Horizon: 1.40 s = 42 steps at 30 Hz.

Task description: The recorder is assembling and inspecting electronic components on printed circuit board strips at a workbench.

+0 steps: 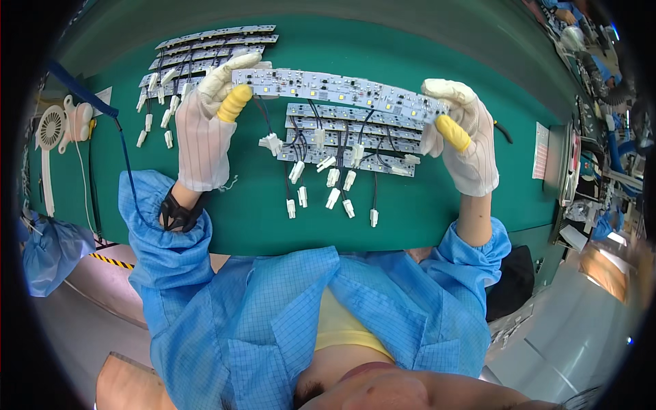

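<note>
We hold a long white LED strip board [339,91] level above the green mat [437,205], one end in each gloved hand; our left hand [205,130] closes on the strip's left end, its yellow-capped thumb [234,104] pressing the near edge and the fingers wrapping over the far edge; our right hand [463,137] is clamped on the right end in the same way, its yellow thumb cap [454,132] under the near edge and the fingertips curled over the top; the board thus spans the gap between the two grips, its middle free and unsupported, a thin dark wire hanging from near its left end down to a white connector [271,143]; directly beneath and just beyond the strip lies a stack of similar boards [348,140], their wires and white plugs trailing toward us on the mat; a second stack of boards [205,55] lies farther off to the left, well apart from our left hand; at the mat's left edge stands a small white fan [51,130]; blue sleeves [160,225] cover both forearms.
</note>
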Available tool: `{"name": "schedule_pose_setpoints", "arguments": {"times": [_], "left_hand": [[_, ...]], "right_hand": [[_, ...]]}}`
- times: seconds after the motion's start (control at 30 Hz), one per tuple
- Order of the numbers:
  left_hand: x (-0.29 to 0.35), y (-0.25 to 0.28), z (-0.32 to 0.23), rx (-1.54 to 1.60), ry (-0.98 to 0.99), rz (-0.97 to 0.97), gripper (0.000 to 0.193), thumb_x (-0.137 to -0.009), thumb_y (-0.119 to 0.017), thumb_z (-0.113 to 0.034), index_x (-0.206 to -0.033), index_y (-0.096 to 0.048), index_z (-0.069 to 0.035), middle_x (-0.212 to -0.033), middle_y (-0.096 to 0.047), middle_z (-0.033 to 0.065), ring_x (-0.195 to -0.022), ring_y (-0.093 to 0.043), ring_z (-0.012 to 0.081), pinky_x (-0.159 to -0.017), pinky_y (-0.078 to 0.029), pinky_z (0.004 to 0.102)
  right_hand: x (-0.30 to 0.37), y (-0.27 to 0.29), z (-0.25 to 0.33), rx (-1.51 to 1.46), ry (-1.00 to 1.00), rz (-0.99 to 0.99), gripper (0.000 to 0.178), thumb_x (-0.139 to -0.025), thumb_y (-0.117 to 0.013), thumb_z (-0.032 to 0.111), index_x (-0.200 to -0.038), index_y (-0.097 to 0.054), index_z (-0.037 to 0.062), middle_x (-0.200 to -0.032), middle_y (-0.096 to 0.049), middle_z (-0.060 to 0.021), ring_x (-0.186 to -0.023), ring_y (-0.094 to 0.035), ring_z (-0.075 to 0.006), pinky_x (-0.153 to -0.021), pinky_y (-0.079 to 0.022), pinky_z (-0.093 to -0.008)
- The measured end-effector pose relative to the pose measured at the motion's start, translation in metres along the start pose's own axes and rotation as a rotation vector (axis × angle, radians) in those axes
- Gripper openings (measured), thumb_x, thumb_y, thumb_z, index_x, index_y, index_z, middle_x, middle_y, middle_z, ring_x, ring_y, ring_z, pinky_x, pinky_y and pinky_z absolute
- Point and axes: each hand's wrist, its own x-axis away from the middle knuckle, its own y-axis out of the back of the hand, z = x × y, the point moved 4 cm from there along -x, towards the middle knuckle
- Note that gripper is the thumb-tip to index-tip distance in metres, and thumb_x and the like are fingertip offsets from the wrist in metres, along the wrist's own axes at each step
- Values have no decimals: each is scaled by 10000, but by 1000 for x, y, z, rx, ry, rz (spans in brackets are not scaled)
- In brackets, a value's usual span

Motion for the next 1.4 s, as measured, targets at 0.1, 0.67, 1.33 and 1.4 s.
{"name": "schedule_pose_setpoints", "arguments": {"times": [0.1,0.67,1.33,1.4], "left_hand": [[4,-3,-3,213,-22,117,457,-874,-613,-235,-1208,-517,62,-1068,-639,132,-962,-602,135,-879,-445,248],[-1,-2,3,-99,68,-12,341,-929,-534,-208,-1202,-553,-5,-1027,-642,68,-866,-573,81,-792,-428,204],[-2,0,-1,-345,-83,122,302,-978,-413,-257,-1101,-585,-42,-743,-696,54,-666,-580,107,-667,-435,244],[-2,-2,2,-334,47,75,273,-964,-451,-227,-1060,-617,-32,-765,-690,59,-681,-574,117,-646,-434,244]], "right_hand": [[-6,6,-2,83,-70,-8,395,-856,-598,242,-1159,-535,-4,-732,-608,-72,-574,-563,-95,-496,-439,-203],[6,0,0,-46,-31,127,532,-822,-652,281,-1192,-478,-59,-776,-614,-95,-558,-567,-101,-454,-376,-173],[0,16,-14,-12,-19,110,284,-897,-553,267,-1013,-587,10,-791,-641,-64,-628,-610,-125,-589,-502,-240],[-2,18,-14,131,37,106,254,-877,-561,236,-1003,-596,18,-792,-642,-58,-648,-606,-124,-600,-494,-243]]}}
